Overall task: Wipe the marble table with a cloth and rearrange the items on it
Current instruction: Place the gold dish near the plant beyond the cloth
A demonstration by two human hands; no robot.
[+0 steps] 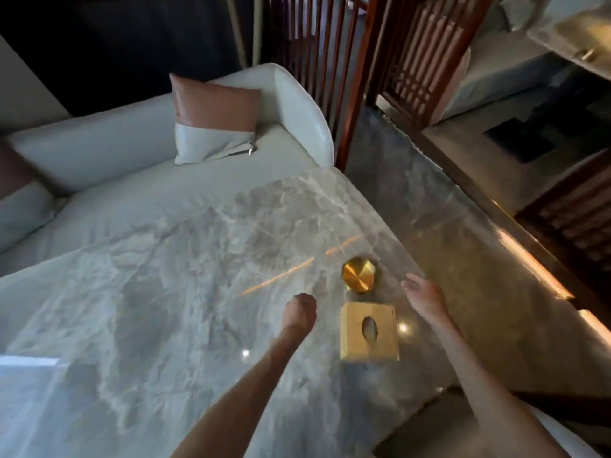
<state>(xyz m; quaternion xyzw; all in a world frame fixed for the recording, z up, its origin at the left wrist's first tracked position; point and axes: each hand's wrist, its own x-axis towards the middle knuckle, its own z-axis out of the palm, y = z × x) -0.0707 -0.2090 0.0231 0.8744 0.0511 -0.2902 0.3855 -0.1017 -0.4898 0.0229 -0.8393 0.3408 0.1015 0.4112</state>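
The grey-veined marble table [172, 292] fills the lower left and middle of the head view. Near its right edge stands a gold tissue box [368, 330] with an oval slot on top. Just beyond the box sits a round gold lid or dish [358, 275]. My left hand [300, 314] hovers left of the box with its fingers curled in and nothing in it. To the right of the box and the gold round piece, my right hand [423, 297] reaches forward with relaxed fingers and holds nothing. No cloth is in view.
A white sofa [132, 180] with a pink-and-white cushion [215, 120] lies behind the table. A dark wooden slatted screen [347, 61] stands at the back. Polished stone floor [463, 242] runs along the table's right side, with a lit strip by a wooden wall.
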